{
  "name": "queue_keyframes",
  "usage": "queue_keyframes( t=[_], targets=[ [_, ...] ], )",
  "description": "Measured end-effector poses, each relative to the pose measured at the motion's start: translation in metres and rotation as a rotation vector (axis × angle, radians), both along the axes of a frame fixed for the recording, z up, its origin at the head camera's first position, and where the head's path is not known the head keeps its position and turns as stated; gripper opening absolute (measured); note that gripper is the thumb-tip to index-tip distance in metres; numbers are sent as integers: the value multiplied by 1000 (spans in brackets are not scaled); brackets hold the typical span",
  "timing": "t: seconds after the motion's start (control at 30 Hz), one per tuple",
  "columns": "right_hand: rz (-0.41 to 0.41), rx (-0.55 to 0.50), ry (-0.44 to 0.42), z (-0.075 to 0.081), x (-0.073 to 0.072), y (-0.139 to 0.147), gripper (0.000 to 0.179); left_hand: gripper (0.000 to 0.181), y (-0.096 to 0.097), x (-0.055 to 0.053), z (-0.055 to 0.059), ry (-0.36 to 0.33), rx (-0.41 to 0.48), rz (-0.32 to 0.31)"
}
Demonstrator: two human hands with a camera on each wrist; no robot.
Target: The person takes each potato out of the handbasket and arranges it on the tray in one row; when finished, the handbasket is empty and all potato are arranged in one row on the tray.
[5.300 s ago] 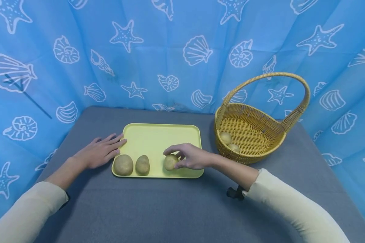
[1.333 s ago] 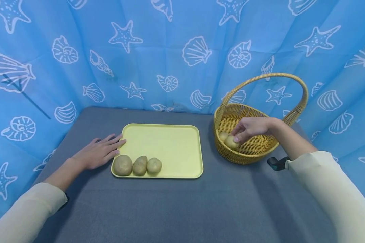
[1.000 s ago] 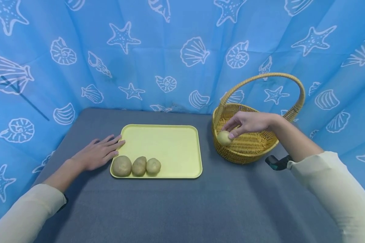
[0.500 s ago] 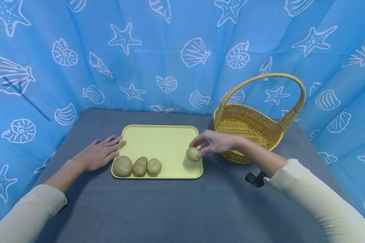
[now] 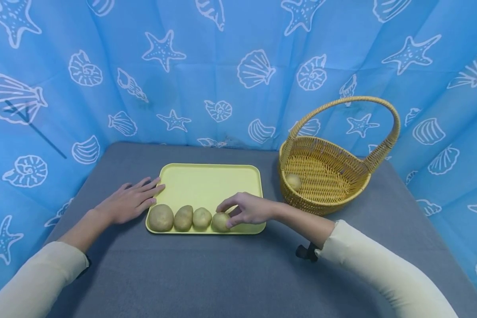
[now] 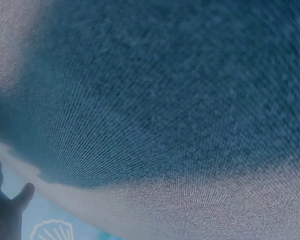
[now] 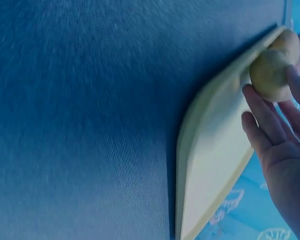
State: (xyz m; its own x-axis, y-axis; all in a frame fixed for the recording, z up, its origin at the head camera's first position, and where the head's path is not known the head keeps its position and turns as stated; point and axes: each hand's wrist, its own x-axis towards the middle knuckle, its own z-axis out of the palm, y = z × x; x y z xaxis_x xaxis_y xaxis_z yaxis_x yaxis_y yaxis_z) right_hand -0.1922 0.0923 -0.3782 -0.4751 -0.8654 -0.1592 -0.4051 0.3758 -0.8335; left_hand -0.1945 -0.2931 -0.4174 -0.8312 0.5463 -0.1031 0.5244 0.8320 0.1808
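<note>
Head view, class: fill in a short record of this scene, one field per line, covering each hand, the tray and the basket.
right hand: grip on the fourth potato, at the row's right end
left hand: flat on the table, touching the tray's left edge
tray: yellow, four potatoes along its near edge
basket: wicker, one potato inside

You're at a staged recording booth, not a real kitchen; a blue curtain (image 5: 238,66) printed with shells and starfish wraps round a grey cloth-covered table (image 5: 222,274); only a tray (image 5: 210,181) and wicker basket (image 5: 326,176) sit there.
</note>
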Motion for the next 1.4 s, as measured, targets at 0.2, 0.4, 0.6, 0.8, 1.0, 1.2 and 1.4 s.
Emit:
queue_keyframes(
  t=[0.2, 0.4, 0.6, 0.8, 1.0, 1.2, 1.4],
  targets=[
    [-24, -9, 83, -6, 0, -7, 40, 54, 0, -1, -1, -10, -13, 8],
    [-18, 46, 150, -6, 0, -5, 44, 53, 1, -1, -1, 1, -2, 3],
    [-28, 89, 166, 5, 0, 5, 57, 52, 2, 0, -2, 9, 1, 5],
    [-70, 61, 149, 23, -7, 29, 56, 52, 3, 3, 2, 9, -9, -7],
    [-149, 41, 140, 48, -13, 61, 55, 52, 3, 3, 2, 17, -15, -12],
    [-236, 99, 177, 74, -23, 95, 53, 52, 4, 3, 3, 17, -13, -11],
    [-238, 191, 89, 86, -41, 134, 58, 52, 5, 3, 4, 10, -9, -7]
  ],
)
